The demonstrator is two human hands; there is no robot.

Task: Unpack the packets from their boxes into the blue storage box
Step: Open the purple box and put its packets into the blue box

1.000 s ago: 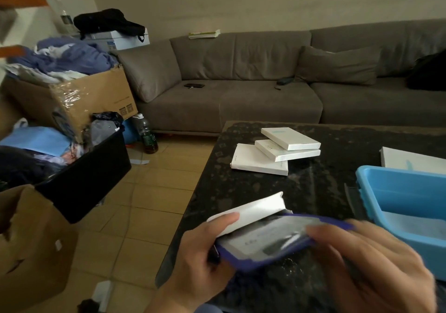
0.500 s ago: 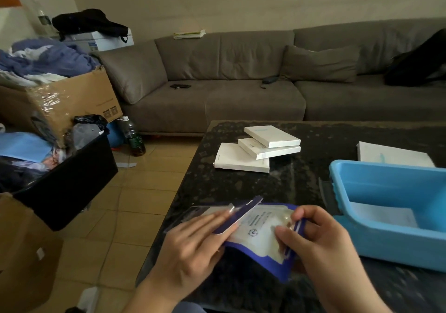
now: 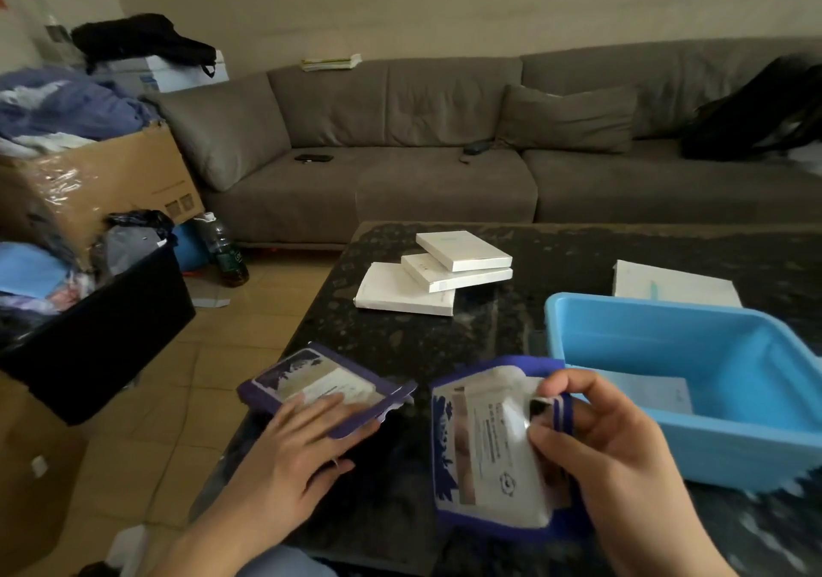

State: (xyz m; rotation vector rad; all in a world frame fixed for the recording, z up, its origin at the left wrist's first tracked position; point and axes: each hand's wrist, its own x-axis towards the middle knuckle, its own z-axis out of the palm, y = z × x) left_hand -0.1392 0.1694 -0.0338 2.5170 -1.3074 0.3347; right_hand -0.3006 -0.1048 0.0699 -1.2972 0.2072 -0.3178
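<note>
My right hand (image 3: 614,456) pinches the top right corner of a purple-and-white packet (image 3: 485,447), held upright above the near edge of the dark table (image 3: 511,332). My left hand (image 3: 302,438) rests with straight fingers on a second purple packet (image 3: 320,383) lying flat at the table's near left corner. The blue storage box (image 3: 694,367) stands just right of my right hand, with a white sheet or packet (image 3: 654,392) on its floor. Three white boxes (image 3: 440,274) lie stacked mid-table. Another white box (image 3: 671,285) lies behind the blue box.
A grey sofa (image 3: 445,163) runs along the far side of the table. Left of the table on the tiled floor stand a black bin (image 3: 102,332) full of clothes, a cardboard box (image 3: 102,189) and a green bottle (image 3: 227,252).
The two packets, held together before, are now apart. My left hand has set one flat on the table's left corner; my right hand has turned the other upright.
</note>
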